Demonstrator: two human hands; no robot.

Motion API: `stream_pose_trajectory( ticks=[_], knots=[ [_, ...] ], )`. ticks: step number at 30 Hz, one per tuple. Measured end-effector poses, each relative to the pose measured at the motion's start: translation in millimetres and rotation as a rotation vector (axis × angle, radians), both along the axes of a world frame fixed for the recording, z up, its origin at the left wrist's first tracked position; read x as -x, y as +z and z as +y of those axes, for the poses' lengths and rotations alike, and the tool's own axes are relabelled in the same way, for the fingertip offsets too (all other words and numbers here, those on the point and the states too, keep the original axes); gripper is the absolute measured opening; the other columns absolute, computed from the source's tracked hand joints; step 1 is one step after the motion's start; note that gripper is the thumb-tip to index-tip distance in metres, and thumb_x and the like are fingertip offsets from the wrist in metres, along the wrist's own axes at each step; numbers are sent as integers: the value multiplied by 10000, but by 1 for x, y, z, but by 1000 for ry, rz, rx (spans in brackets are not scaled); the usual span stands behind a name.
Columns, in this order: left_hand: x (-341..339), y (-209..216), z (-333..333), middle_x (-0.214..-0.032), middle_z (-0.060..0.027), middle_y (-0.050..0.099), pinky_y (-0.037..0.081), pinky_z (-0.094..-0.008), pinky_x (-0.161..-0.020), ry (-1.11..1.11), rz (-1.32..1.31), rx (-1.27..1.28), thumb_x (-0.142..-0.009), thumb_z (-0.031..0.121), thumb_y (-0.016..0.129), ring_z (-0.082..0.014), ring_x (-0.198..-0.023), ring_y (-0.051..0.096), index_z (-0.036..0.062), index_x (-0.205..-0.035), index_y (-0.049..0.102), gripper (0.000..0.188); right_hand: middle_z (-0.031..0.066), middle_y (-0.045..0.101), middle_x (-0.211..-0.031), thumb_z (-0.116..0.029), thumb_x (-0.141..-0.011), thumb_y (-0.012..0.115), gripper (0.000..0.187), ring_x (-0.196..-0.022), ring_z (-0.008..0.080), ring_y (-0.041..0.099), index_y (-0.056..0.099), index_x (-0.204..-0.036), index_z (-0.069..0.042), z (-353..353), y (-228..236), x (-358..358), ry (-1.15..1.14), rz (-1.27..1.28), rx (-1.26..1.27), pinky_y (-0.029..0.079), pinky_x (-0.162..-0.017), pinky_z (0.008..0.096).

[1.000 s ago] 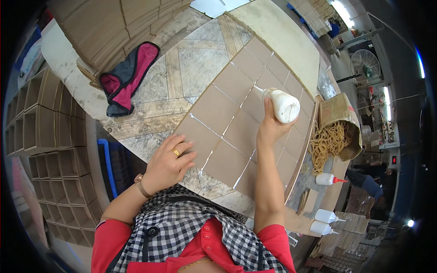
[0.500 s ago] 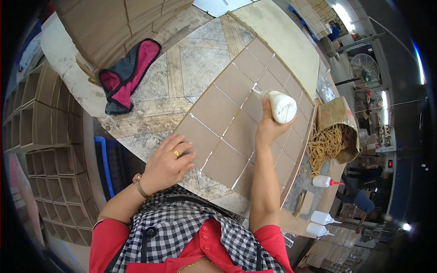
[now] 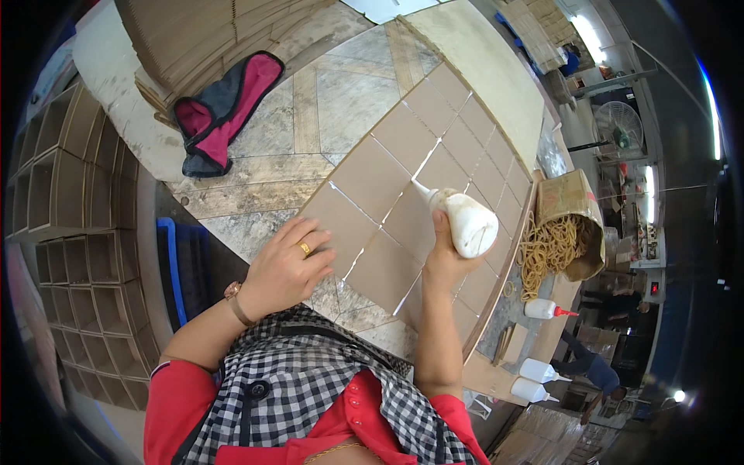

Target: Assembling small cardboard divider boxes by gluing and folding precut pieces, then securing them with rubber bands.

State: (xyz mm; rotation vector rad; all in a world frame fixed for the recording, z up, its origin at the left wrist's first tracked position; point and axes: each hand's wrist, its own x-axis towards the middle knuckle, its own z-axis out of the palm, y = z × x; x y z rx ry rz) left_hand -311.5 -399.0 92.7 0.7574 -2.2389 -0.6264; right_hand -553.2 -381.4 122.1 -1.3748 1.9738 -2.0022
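Since the earlier frame the white glue bottle has come back along the row of brown cardboard squares toward the person. The right hand is clenched round the bottle's base, nozzle tipped down onto a seam between two squares near the middle of the worktable. The left hand, fingers spread and grasping nothing, presses flat on the square nearest the table's near edge. Beyond the table's right edge a cardboard box spills rubber bands; three more glue bottles lie below it. A pink and grey bag rests toward the far left corner.
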Motion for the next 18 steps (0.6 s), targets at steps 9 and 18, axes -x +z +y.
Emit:
stream_pose_trajectory(
  ticks=[9,18],
  knots=[
    [-2,-1,1,-1078,-115,586,384,-449,-1014,-13,-5,3,-701,141,707,-317,-1119,506,42,-912,658,238,150,545,-1108,-47,-681,831,720,-1028,220,564,344,-1205,37,53,4,-28,62,-71,-167,448,-908,346],
    [-1,-2,1,-1073,-122,600,386,-450,-1009,-10,12,0,-699,140,707,-318,-1122,508,41,-916,665,241,104,630,-1064,-124,-715,820,456,-982,219,594,600,-1091,11,102,-5,-44,45,144,-204,448,-891,345]
  ],
)
